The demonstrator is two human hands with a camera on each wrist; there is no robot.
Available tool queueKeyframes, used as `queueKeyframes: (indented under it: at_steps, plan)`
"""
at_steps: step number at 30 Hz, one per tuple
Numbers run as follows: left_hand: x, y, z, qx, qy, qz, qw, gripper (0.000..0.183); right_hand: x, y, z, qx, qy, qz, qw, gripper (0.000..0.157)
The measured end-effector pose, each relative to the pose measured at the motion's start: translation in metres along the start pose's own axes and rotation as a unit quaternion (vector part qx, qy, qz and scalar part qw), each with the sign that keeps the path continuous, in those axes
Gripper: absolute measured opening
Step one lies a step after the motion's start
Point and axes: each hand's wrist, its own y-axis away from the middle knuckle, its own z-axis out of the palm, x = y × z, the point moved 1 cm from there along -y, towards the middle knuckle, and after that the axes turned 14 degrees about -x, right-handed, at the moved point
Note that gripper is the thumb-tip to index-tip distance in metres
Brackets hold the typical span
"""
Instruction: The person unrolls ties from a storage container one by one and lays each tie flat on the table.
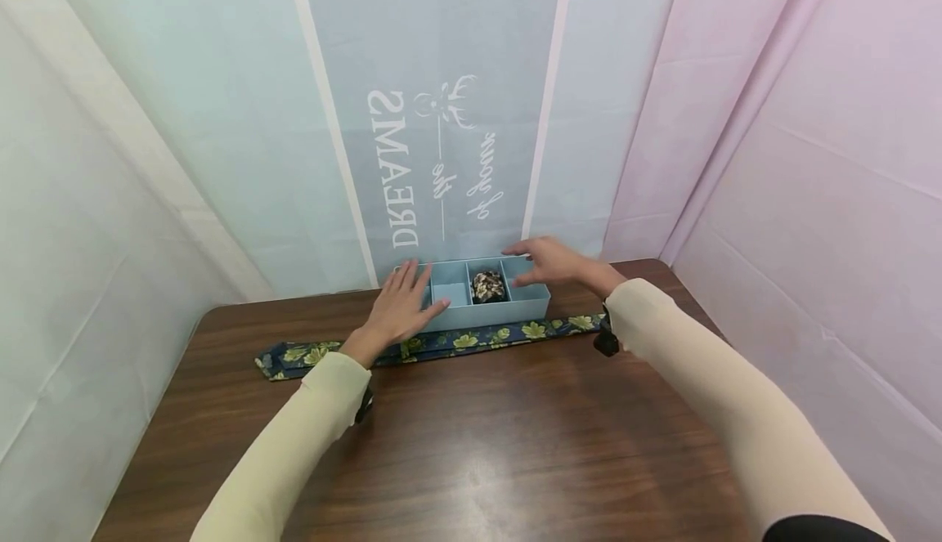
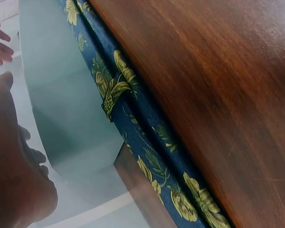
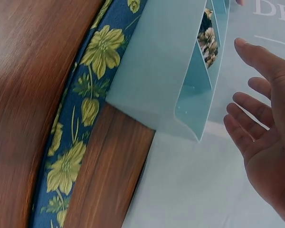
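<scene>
Light-blue rectangular box with thin dividers [image 1: 508,311] at the far edge of a dark-brown wood-grain counter [image 1: 471,444], long side crosswise, framed by both hands. Starting at the left: long navy-blue fabric tie printed with yellow-green flowers [image 1: 465,339], stretched crosswise along the near side of the box, well past its left end, and passing under both wrists. Next, pale left sleeve [image 1: 287,436] with a small black device at the wrist [image 1: 364,405]. Then the left hand [image 1: 397,309], fingers spread and thumb apart, over the left end of the box; cannot tell contact there. Rightward, one bare light-blue compartment, then another with a rounded dark-and-cream patterned bundle [image 1: 488,287] inside; material unclear. Over the rightmost compartment, the right hand [image 1: 555,262], fingers loosely spread, thumb well apart from them, pinching nothing. Farthest right, pale right sleeve [image 1: 706,378].
</scene>
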Motion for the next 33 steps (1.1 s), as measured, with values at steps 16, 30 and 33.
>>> queueKeyframes:
  at_steps: [16, 30, 33]
  plan:
    - [0.000, -0.010, 0.010, -0.021, -0.043, -0.039, 0.9981, 0.082, -0.010, -0.033, 0.015, -0.043, -0.025, -0.003, 0.999, 0.071]
    - [0.001, -0.014, 0.014, -0.015, -0.064, -0.042, 0.9969, 0.079, -0.012, -0.048, 0.021, -0.077, -0.003, 0.009, 0.997, 0.068]
    - [0.001, -0.014, 0.014, -0.018, -0.063, -0.045, 0.9968, 0.078, -0.013, -0.051, 0.022, -0.084, 0.001, 0.015, 0.996, 0.068]
